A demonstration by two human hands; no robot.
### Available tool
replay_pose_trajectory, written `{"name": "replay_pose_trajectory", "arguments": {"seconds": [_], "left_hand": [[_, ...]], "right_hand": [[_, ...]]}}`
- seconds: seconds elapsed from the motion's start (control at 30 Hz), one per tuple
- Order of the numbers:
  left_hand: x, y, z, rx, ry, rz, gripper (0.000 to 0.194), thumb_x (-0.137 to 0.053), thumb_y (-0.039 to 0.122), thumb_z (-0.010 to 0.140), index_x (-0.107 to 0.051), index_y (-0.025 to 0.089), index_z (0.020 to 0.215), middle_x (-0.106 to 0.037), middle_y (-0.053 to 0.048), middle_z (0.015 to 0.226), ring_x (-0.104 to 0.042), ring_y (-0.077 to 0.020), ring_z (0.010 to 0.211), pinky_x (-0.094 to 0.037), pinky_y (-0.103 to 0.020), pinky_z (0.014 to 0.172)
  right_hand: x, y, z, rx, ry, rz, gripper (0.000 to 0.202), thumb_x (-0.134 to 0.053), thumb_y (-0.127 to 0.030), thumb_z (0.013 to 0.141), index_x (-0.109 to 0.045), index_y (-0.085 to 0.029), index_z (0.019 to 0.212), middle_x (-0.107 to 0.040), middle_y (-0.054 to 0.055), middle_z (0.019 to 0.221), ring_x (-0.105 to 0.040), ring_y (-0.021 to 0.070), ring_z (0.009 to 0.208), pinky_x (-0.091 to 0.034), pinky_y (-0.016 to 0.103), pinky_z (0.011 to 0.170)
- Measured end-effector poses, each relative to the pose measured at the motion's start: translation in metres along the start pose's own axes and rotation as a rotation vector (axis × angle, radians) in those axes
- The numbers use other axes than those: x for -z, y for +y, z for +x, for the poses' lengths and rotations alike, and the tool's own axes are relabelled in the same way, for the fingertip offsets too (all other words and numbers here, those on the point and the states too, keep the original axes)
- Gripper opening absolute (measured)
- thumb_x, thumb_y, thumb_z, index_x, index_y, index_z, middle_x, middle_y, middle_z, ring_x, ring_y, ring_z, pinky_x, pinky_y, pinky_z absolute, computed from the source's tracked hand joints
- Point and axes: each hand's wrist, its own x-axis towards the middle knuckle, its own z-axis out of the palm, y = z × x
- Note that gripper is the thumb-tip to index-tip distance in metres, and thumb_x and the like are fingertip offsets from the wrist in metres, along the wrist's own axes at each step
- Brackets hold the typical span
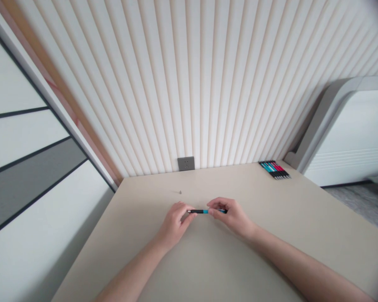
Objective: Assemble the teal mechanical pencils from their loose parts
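Observation:
A slim pen [200,211], black with a blue section, lies level between my two hands above the table. My left hand [177,220] pinches its left end, where a small light tip shows at the fingers. Thumb and fingers of my right hand [229,212] are closed on the blue right part, whose far end shows dark past the thumb. A tiny grey conical piece [180,192] stands on the table beyond my left hand.
On the beige table [138,260], a row of several pens [274,170] in blue, white, red and black lies at the back right corner. A dark socket [186,163] sits on the ribbed wall behind. A grey-white headboard [349,126] stands to the right, a white panelled cabinet [28,193] to the left.

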Motion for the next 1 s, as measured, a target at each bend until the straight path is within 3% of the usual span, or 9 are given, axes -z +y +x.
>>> {"name": "replay_pose_trajectory", "arguments": {"seconds": [0.2, 0.4, 0.53, 0.63, 0.8, 1.0], "left_hand": [[0.000, 0.003, -0.001, 0.045, 0.003, -0.015, 0.019, -0.048, 0.033, 0.094, -0.060, 0.018, 0.094, -0.061, -0.006, 0.086, -0.058, -0.0203, 0.085, -0.045, -0.032, 0.079], [0.002, -0.015, 0.002, 0.095, 0.093, 0.027, 0.031, -0.050, 0.034, 0.094, -0.052, 0.021, 0.123, -0.062, -0.009, 0.108, -0.059, -0.0194, 0.091, -0.048, -0.036, 0.089], [0.006, -0.045, 0.009, 0.151, 0.198, 0.214, 0.031, -0.043, 0.025, 0.094, -0.053, 0.019, 0.123, -0.061, -0.010, 0.115, -0.056, -0.0233, 0.105, -0.045, -0.043, 0.096], [0.007, -0.059, 0.014, 0.104, 0.163, 0.318, 0.037, -0.041, 0.022, 0.094, -0.048, 0.019, 0.131, -0.054, -0.011, 0.128, -0.049, -0.0256, 0.119, -0.040, -0.047, 0.104], [0.004, -0.059, 0.018, 0.143, 0.021, 0.400, 0.046, -0.037, 0.018, 0.094, -0.038, 0.023, 0.140, -0.044, -0.011, 0.140, -0.044, -0.0271, 0.126, -0.042, -0.048, 0.101], [0.003, -0.063, 0.020, 0.096, 0.031, 0.325, 0.037, -0.041, 0.017, 0.092, -0.054, 0.016, 0.126, -0.060, -0.011, 0.120, -0.054, -0.0259, 0.110, -0.046, -0.046, 0.097]], "right_hand": [[-0.005, 0.003, 0.002, -0.042, 0.155, 0.546, 0.032, -0.077, -0.037, 0.073, -0.066, -0.018, 0.096, -0.071, 0.007, 0.094, -0.060, 0.0149, 0.072, -0.048, 0.034, 0.076], [0.000, 0.006, 0.007, -0.029, 0.324, 0.731, 0.029, -0.060, -0.046, 0.086, -0.058, -0.022, 0.102, -0.067, 0.004, 0.094, -0.050, 0.0096, 0.053, -0.040, 0.027, 0.054], [0.010, 0.012, 0.012, -0.099, 0.307, 0.912, 0.031, -0.050, -0.054, 0.089, -0.056, -0.024, 0.098, -0.058, 0.000, 0.077, -0.045, 0.0105, 0.050, -0.036, 0.026, 0.049], [0.013, 0.012, 0.014, -0.114, 0.265, 1.048, 0.031, -0.044, -0.053, 0.091, -0.056, -0.024, 0.093, -0.051, -0.001, 0.072, -0.040, 0.0108, 0.051, -0.036, 0.027, 0.051], [0.012, 0.007, 0.012, -0.103, 0.163, 1.056, 0.030, -0.041, -0.048, 0.091, -0.059, -0.025, 0.099, -0.048, 0.000, 0.075, -0.040, 0.0136, 0.056, -0.038, 0.030, 0.056], [0.010, 0.004, 0.013, -0.037, 0.154, 0.940, 0.033, -0.037, -0.050, 0.093, -0.056, -0.031, 0.112, -0.046, -0.001, 0.073, -0.038, 0.0150, 0.056, -0.038, 0.031, 0.056]]}}
